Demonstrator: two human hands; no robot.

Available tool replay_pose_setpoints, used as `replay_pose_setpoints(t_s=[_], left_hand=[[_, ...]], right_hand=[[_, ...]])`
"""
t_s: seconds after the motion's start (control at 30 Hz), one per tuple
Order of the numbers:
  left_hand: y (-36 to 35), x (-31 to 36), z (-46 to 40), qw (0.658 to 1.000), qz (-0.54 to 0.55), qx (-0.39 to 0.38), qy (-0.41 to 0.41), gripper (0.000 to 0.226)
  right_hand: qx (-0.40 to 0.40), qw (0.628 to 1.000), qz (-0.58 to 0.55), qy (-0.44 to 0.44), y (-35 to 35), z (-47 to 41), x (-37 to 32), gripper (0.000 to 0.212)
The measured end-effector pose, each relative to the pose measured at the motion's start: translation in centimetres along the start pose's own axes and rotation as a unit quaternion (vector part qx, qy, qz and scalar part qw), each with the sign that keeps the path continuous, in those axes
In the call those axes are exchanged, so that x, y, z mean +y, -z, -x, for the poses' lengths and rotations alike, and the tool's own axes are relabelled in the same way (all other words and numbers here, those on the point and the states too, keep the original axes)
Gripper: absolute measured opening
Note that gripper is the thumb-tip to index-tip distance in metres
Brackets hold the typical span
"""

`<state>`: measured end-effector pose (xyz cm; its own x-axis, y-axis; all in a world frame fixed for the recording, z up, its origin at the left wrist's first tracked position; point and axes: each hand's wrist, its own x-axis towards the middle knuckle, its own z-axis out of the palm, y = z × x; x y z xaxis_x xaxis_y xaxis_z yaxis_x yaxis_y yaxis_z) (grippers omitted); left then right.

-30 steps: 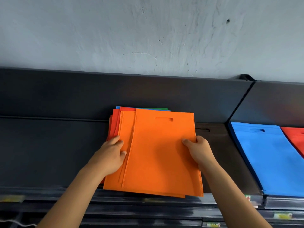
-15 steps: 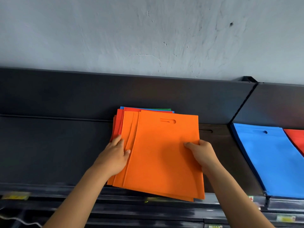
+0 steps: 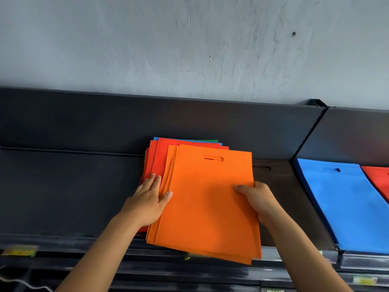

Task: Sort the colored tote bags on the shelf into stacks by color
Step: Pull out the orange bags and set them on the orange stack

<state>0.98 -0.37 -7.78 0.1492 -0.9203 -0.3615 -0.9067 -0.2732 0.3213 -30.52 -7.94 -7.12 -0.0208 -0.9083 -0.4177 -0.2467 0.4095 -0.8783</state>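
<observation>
A mixed pile of flat tote bags lies on the dark shelf (image 3: 63,197). Several orange bags (image 3: 208,203) are on top, over red bags (image 3: 160,157), with blue and green edges (image 3: 210,141) showing at the back. My right hand (image 3: 256,199) grips the right edge of the top orange bags, thumb on top. My left hand (image 3: 147,199) lies flat, fingers spread, on the left side of the pile, pressing on the orange and red bags. A dark brown bag (image 3: 273,186) lies under the pile's right side.
On the neighbouring shelf section to the right lie a blue bag stack (image 3: 345,203) and a red stack (image 3: 379,178) at the frame edge. A divider edge (image 3: 309,131) separates the sections. A grey wall rises behind. Price labels (image 3: 19,249) line the shelf front.
The orange bags have slid slightly right and toward the shelf front under my right hand. My left hand has flattened and opened its fingers on the pile's left side.
</observation>
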Motion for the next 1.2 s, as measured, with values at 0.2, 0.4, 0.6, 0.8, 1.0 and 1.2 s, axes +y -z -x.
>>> replay_pose_setpoints(t_s=[0.2,0.4,0.6,0.8,1.0,1.2], left_hand=[[0.0,-0.1,-0.2,1.0,0.002,0.007,-0.001,0.079],[0.4,-0.7,-0.3,1.0,-0.006,0.018,-0.012,0.083],[1.2,3.7,0.4,0.971,0.176,0.151,-0.065,0.077],[1.9,7.8,0.6,0.91,0.398,0.061,-0.097,0.036],[-0.6,14.6,0.6,0.899,0.405,0.028,-0.165,0.01],[-4.3,25.2,2.9,0.895,0.391,-0.009,-0.215,0.01]], right_hand=[[-0.049,0.999,-0.004,0.023,-1.1,1.4,0.1,0.021],[0.026,0.993,0.025,0.109,-1.2,2.8,0.1,0.012],[0.033,0.99,-0.083,0.113,0.5,5.0,0.1,0.017],[0.064,0.977,-0.171,0.112,3.6,6.6,0.6,0.029],[0.144,0.971,-0.164,0.099,9.7,7.9,2.9,0.026],[0.203,0.961,-0.18,0.057,19.8,11.6,6.7,0.019]])
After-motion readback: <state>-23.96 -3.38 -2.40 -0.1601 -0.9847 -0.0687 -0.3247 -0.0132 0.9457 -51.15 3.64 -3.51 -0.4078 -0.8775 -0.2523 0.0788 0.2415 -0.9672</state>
